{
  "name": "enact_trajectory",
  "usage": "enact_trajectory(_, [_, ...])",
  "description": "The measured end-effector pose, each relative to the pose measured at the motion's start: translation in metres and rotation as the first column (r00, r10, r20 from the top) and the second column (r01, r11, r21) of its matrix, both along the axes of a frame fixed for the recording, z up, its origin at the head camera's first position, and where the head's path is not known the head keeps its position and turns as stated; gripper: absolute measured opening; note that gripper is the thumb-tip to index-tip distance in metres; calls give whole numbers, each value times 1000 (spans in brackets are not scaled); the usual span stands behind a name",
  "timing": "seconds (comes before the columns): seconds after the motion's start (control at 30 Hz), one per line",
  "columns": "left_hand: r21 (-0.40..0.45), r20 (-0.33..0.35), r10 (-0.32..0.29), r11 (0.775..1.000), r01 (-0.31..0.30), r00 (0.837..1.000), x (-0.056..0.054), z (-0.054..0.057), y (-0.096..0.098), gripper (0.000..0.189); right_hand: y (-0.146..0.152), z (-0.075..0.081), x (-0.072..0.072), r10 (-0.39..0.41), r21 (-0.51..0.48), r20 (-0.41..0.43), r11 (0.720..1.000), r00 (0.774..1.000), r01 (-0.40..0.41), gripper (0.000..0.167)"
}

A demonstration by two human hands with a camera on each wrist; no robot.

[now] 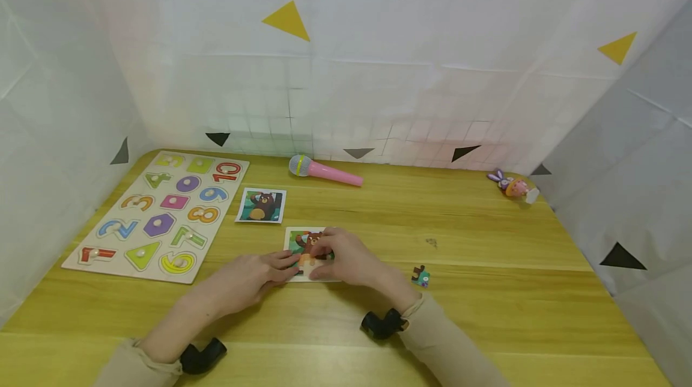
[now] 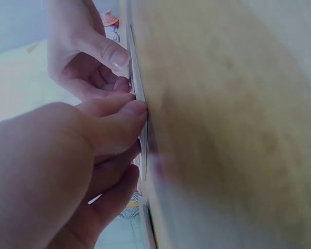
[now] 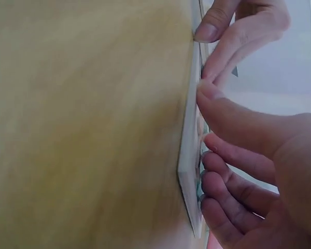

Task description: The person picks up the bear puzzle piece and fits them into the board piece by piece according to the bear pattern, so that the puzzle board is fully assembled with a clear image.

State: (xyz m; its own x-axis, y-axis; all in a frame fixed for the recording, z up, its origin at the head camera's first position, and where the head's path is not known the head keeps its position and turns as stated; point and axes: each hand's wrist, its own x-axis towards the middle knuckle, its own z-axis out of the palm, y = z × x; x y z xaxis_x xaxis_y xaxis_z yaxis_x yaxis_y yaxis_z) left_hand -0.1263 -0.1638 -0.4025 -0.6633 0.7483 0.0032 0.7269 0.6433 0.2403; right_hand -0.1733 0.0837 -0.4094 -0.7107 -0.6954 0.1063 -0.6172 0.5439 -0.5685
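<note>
A small bear puzzle board [image 1: 330, 280] lies flat on the table, partly covered by both hands. Across its left side reaches my left hand [image 1: 251, 279], fingertips resting on the puzzle and its near edge. My right hand [image 1: 348, 258] bends over the board's right part, thumb near the front edge and fingertips on the picture. In the right wrist view, the thumb and fingers of the right hand [image 3: 249, 161] touch the board [image 3: 189, 150] some way apart; I cannot tell whether a piece is between them. A loose puzzle piece [image 1: 421, 276], teal and brown, lies to the right.
A bear picture card [image 1: 262, 205] sits behind and left of the puzzle. Further left lies a number-and-shape peg board [image 1: 157, 240]. A pink toy microphone [image 1: 332, 173] is at the back, and a rabbit toy [image 1: 513, 187] is at the back right. White cloth walls [image 1: 378, 92] enclose the table.
</note>
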Motion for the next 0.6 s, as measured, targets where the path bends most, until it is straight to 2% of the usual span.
enact_trajectory(0.27, [0,-9,-1,1000,1,1000,0,0,3,38,1,4,2,5,39,-5,999,1000,-5,35])
enact_trajectory(0.6, [47,45,1,999,-3,999,-1,0,2,40,1,4,2,5,36,-17,999,1000,-5,35])
